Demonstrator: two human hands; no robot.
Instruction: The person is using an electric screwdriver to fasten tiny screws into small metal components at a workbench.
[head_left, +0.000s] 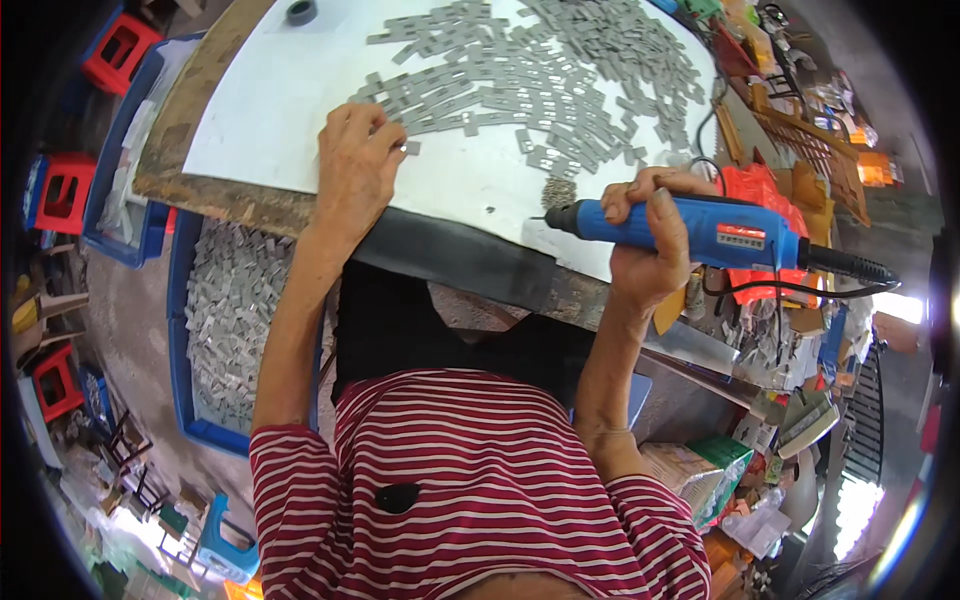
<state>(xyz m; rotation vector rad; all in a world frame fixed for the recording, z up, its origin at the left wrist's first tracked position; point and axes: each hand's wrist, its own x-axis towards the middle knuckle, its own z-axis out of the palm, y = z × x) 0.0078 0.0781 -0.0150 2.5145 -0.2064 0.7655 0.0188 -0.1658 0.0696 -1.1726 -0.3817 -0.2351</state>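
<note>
My right hand (650,225) is wrapped round a blue electric screwdriver (720,232), held level with its black nose pointing left. Close to its tip lies a small heap of screws (558,192) on the white tabletop (270,110). At the table's near left part, my left hand (358,165) has its fingers closed on a small grey rectangular piece (411,148), which sticks out past the fingertips. Beyond both hands, many like grey pieces (480,90) lie in slanting rows, several with shiny metal spots. Farther right they form a loose pile (620,50).
Left of my legs stands a blue crate (235,330) full of grey pieces, with another blue bin (110,200) farther left. A dark roll (300,12) sits at the far left of the table. Red stools (65,190) stand to the left. A cable (850,290) trails from the screwdriver.
</note>
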